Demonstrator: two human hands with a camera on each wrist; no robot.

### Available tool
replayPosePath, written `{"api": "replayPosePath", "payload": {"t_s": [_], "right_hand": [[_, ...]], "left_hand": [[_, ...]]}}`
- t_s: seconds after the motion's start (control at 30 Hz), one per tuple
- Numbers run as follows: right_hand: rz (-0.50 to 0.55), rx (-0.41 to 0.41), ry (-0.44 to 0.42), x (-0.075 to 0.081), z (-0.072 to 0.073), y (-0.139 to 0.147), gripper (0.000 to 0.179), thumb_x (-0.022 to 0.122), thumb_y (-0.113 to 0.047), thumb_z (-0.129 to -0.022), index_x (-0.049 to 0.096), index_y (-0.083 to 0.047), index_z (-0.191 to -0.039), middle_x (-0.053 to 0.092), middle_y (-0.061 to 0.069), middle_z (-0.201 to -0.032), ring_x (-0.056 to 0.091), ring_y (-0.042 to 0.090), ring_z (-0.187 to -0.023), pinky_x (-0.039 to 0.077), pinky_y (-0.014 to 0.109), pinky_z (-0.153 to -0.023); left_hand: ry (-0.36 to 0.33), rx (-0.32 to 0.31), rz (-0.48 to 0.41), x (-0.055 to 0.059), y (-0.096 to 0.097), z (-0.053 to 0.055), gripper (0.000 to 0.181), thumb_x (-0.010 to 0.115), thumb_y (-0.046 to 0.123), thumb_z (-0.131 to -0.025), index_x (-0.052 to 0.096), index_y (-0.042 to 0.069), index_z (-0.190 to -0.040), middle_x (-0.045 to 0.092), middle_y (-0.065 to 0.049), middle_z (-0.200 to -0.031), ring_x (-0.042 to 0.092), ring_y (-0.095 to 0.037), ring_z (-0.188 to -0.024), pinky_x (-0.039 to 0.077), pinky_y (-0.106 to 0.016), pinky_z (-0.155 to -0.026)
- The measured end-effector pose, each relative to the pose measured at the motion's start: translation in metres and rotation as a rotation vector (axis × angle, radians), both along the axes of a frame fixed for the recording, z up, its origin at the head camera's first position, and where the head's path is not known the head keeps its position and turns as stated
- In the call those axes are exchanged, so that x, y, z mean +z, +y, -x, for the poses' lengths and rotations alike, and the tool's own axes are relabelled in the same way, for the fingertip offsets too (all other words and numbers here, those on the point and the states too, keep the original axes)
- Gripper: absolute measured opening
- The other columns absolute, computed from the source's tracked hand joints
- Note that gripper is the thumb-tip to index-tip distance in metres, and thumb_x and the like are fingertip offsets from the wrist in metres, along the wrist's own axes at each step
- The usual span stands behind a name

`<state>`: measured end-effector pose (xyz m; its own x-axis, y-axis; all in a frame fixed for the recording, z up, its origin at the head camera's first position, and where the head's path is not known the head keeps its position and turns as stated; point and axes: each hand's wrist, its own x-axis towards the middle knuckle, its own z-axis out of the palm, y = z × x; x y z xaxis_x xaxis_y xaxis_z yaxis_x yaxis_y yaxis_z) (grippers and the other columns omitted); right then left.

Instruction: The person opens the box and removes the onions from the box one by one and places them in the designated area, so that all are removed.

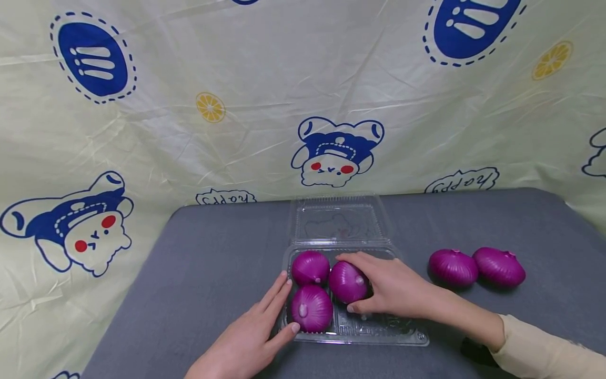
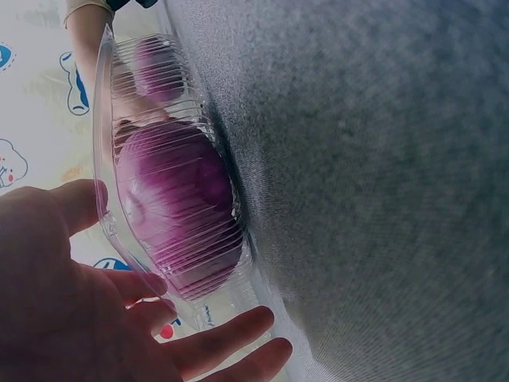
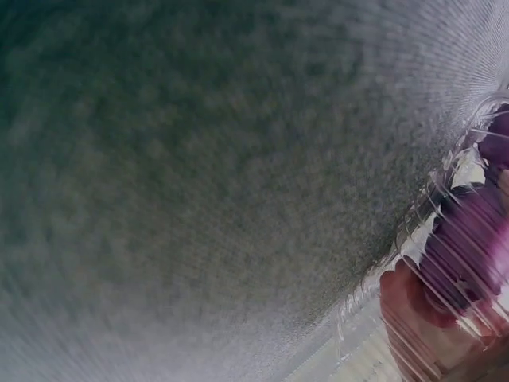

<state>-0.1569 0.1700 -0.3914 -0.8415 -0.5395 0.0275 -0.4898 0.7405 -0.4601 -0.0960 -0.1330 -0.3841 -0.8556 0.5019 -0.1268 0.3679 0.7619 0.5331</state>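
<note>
My right hand (image 1: pixel 388 281) grips a purple onion (image 1: pixel 347 282) inside a clear plastic clamshell box (image 1: pixel 357 341), thumb on the near side and fingers over the far side. Two more onions lie along the box's left side, one at the back (image 1: pixel 310 267) and one in front (image 1: pixel 311 309). Fairly straight fingers of my left hand (image 1: pixel 243 337) rest along the left wall of the box. In the left wrist view, the thumb of that hand (image 2: pixel 71 278) touches the rim. Through the ribbed wall, the right wrist view shows the gripped onion (image 3: pixel 469 247) and fingertips around it.
Two further onions sit side by side on the grey cloth right of the box, one nearer (image 1: pixel 453 267) and one farther right (image 1: pixel 499 267). The box's lid (image 1: pixel 338 218) lies open toward the back. A printed curtain (image 1: pixel 265 63) hangs behind the table (image 1: pixel 208 252).
</note>
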Motion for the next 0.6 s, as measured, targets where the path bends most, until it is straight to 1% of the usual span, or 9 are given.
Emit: {"api": "replayPosePath", "payload": {"t_s": [0.1,0.37,0.6], "right_hand": [[0.037,-0.017,-0.018,-0.0007,0.0003,0.0014,0.083,0.081,-0.056,-0.072,0.047,-0.03,-0.143,0.056,-0.008,-0.131,0.063,0.014,-0.104,0.058,0.034,-0.071],[0.101,-0.027,-0.004,-0.0015,0.0009,0.0037,0.086,0.079,-0.06,-0.073,0.043,-0.03,-0.145,0.054,-0.008,-0.133,0.06,0.013,-0.105,0.057,0.03,-0.073],[0.189,-0.024,-0.068,0.0043,-0.0002,0.0055,0.083,0.081,-0.054,-0.074,0.043,-0.029,-0.145,0.054,-0.007,-0.132,0.059,0.014,-0.105,0.055,0.026,-0.073]], "left_hand": [[0.004,-0.002,0.0,0.0005,0.0004,-0.0007,0.077,0.037,0.065,-0.098,0.017,0.024,-0.159,0.007,0.011,-0.164,0.037,-0.022,-0.139,0.041,-0.05,-0.103],[-0.001,-0.003,0.015,0.0014,0.0002,0.0006,0.078,0.037,0.066,-0.097,0.019,0.023,-0.159,0.008,0.01,-0.164,0.037,-0.023,-0.139,0.041,-0.05,-0.103],[0.007,0.002,0.023,0.0013,0.0011,0.0001,0.077,0.037,0.066,-0.097,0.02,0.023,-0.159,0.009,0.01,-0.164,0.037,-0.023,-0.139,0.042,-0.051,-0.103]]}}
